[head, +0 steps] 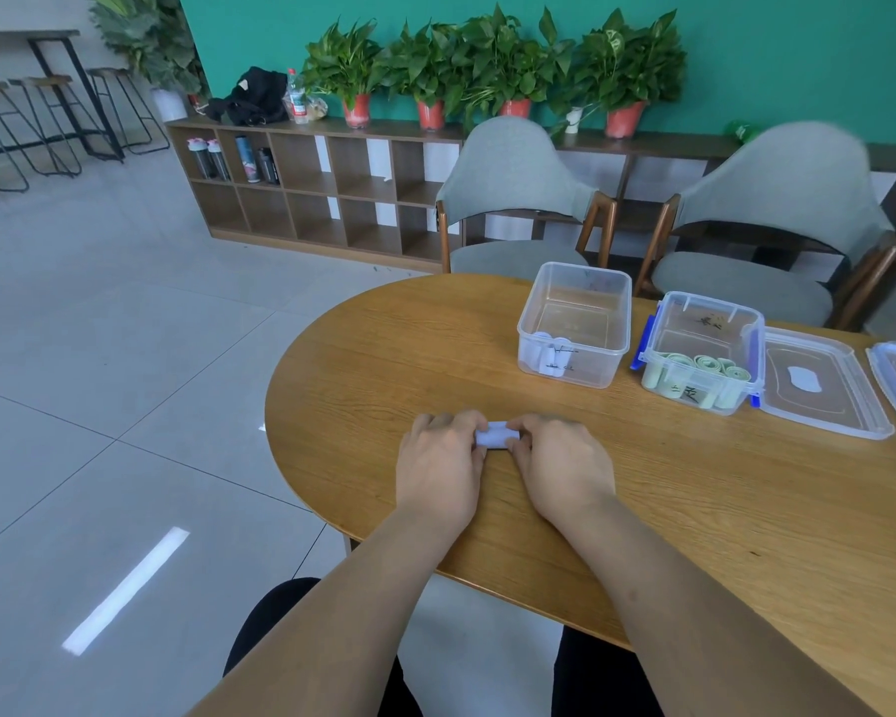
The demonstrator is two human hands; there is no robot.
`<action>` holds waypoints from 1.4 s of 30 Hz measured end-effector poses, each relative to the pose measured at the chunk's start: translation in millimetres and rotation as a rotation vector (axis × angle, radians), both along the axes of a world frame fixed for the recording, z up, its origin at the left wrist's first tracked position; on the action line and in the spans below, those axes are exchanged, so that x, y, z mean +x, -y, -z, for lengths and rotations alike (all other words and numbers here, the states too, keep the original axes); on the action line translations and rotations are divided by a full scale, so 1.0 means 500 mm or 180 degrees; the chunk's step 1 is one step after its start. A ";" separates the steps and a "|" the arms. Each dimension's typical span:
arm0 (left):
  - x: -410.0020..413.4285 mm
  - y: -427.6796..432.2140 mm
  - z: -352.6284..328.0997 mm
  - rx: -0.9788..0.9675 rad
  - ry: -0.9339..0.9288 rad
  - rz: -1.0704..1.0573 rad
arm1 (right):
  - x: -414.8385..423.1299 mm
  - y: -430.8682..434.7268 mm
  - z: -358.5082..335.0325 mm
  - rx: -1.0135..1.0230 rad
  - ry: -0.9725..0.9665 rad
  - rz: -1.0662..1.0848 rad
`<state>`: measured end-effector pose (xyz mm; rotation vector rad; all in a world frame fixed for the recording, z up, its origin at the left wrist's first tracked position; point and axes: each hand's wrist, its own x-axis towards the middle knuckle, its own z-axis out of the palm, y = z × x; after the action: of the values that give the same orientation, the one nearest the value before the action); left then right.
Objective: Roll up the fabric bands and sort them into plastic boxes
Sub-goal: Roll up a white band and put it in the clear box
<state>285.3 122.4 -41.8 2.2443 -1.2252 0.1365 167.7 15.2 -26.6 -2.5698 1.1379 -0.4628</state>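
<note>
Teal wall (746, 38) behind a low wooden cubby shelf (306, 194) topped with potted plants (492, 59), two grey upholstered chairs (513, 199) at an oval wooden desk (384, 354), grey tiled floor (99, 328), bar stools (47, 121) far left.

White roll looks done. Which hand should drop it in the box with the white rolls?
Right, probably. The left hand and right hand both pinch the white roll, but the clear box with white rolls sits ahead to the right, nearer the right hand.
</note>
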 end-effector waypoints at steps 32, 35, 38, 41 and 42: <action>-0.048 0.015 -0.087 -0.1033 -0.3342 -0.0483 | -0.016 -0.020 -0.034 0.0951 0.1486 0.0004; -0.068 0.010 -0.107 -0.1275 -0.3407 -0.0383 | -0.044 -0.037 -0.060 0.1191 0.1816 -0.0035; -0.093 0.001 -0.130 -0.1350 -0.3166 -0.0195 | -0.077 -0.042 -0.088 0.1189 0.1894 -0.0166; -0.108 -0.006 -0.151 -0.1218 -0.2666 0.0082 | -0.113 -0.027 -0.118 0.0989 0.1697 -0.0286; -0.109 -0.006 -0.156 -0.1141 -0.2487 0.0185 | -0.125 -0.020 -0.131 0.0898 0.1632 -0.0300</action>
<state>230.8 125.3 36.2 1.6813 -0.7543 -0.4674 105.4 25.0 39.0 -2.0798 0.8255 -0.8141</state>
